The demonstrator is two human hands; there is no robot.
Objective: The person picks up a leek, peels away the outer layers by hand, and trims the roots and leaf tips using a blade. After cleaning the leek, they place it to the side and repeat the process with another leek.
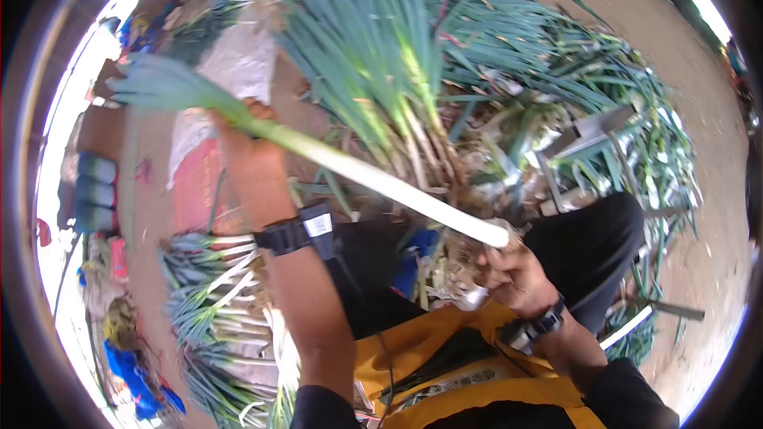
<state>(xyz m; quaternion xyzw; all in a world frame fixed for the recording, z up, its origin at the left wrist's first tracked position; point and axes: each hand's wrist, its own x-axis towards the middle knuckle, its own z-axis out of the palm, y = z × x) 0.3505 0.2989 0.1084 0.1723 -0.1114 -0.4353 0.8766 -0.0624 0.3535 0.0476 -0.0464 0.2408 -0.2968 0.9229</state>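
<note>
Holding this 1 leek [381,182] well means supporting both ends, pale shank unbent above my dark trousers [592,248]; nearest, my right hand's [515,276] curled fingers grasp its root end, as far as I can tell; farther, my left hand [248,147] wraps its green neck; beyond, bunched leeks [369,71] lie.

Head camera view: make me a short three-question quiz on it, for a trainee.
1. Which hand is nearer the green end of the held leek?
2. True or false: the right wrist is bare.
3. Fill in: the row of leeks at the picture's lower left lies nearer the ____ forearm.

Key:
1. The left hand.
2. False; it wears a dark strap.
3. Left.
</note>
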